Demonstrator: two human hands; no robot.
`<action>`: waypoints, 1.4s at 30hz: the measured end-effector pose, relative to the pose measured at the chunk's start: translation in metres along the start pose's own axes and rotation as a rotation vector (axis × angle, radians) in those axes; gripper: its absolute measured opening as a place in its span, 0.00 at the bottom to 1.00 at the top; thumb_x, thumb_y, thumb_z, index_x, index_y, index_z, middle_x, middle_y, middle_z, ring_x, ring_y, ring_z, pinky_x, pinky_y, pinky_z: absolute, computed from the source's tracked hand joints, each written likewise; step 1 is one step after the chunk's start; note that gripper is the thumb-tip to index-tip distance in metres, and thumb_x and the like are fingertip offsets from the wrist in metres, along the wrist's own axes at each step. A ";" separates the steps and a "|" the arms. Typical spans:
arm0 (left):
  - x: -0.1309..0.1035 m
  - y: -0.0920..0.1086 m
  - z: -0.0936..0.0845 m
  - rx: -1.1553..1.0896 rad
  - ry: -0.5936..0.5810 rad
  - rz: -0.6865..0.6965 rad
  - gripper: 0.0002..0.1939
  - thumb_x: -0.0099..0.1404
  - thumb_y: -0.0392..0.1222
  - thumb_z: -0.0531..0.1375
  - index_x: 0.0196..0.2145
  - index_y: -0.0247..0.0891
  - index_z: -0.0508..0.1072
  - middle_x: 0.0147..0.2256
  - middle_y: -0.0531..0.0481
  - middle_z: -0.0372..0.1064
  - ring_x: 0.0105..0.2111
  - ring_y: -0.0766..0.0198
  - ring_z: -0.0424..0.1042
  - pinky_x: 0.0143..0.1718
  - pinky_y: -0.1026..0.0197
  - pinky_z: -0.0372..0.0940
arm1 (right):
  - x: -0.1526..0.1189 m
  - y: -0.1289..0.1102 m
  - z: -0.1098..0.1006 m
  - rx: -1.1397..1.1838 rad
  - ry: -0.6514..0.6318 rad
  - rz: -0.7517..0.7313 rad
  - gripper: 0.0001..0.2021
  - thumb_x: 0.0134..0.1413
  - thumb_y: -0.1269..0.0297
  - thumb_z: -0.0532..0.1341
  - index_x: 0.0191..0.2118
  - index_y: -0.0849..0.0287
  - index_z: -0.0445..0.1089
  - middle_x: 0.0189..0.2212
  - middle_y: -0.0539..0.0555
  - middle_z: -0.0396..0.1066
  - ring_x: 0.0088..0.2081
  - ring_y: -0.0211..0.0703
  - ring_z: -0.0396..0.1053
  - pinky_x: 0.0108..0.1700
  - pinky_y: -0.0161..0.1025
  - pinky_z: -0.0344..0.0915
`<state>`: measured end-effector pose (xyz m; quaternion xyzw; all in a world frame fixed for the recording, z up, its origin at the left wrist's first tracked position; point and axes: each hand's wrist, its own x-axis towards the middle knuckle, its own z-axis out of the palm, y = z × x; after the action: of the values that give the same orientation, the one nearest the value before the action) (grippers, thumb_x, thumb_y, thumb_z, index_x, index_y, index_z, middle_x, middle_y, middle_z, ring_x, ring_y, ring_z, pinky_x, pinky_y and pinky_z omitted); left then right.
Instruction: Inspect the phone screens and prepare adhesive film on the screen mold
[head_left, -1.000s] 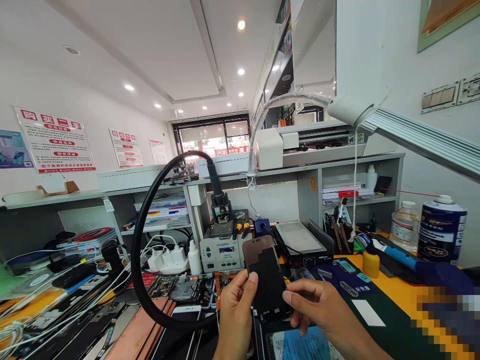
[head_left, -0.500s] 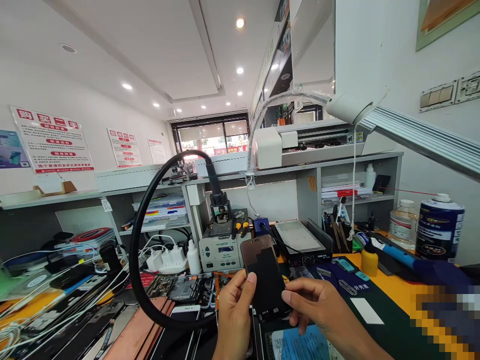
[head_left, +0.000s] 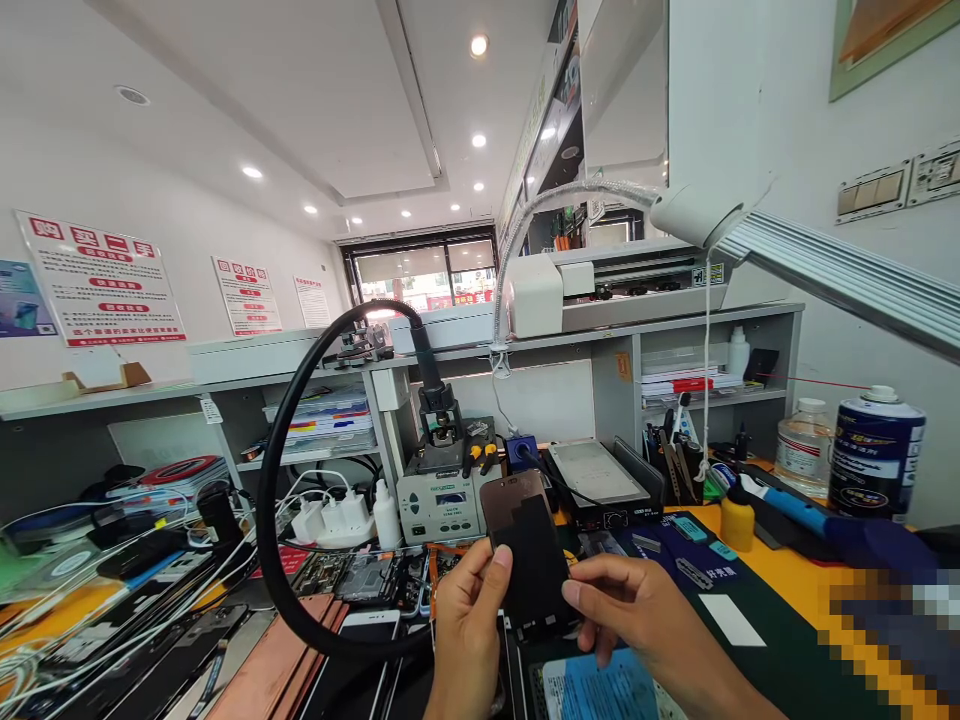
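A dark phone-sized panel (head_left: 529,560) is held upright and slightly tilted above the bench. My left hand (head_left: 471,620) grips its left edge, thumb on the near face and fingers behind. At the lower right edge, my right hand (head_left: 626,605) has thumb and forefinger pinched at the panel; whether a small piece is between them is too small to tell. Beneath my right hand lies a blue and white packet (head_left: 596,688). Behind the panel stands a grey hot air station (head_left: 442,508).
A thick black hose (head_left: 271,500) loops left of my hands. Copper-coloured plates (head_left: 274,665) and phone parts lie at left. At right are a yellow bottle (head_left: 737,522), a white card (head_left: 732,620), a blue spray can (head_left: 876,455) and a clear bottle (head_left: 804,445).
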<state>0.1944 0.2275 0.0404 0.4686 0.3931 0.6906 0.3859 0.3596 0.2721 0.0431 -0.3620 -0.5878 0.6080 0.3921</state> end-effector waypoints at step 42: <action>0.001 0.005 0.002 0.035 0.015 0.063 0.14 0.63 0.50 0.62 0.32 0.34 0.77 0.25 0.52 0.65 0.29 0.64 0.60 0.31 0.65 0.60 | -0.004 -0.005 -0.001 0.041 -0.047 0.008 0.20 0.45 0.50 0.71 0.37 0.64 0.75 0.19 0.49 0.70 0.24 0.39 0.69 0.25 0.34 0.67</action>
<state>0.1950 0.2271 0.0457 0.4821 0.3933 0.6989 0.3528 0.3622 0.2687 0.0476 -0.3418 -0.5829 0.6297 0.3832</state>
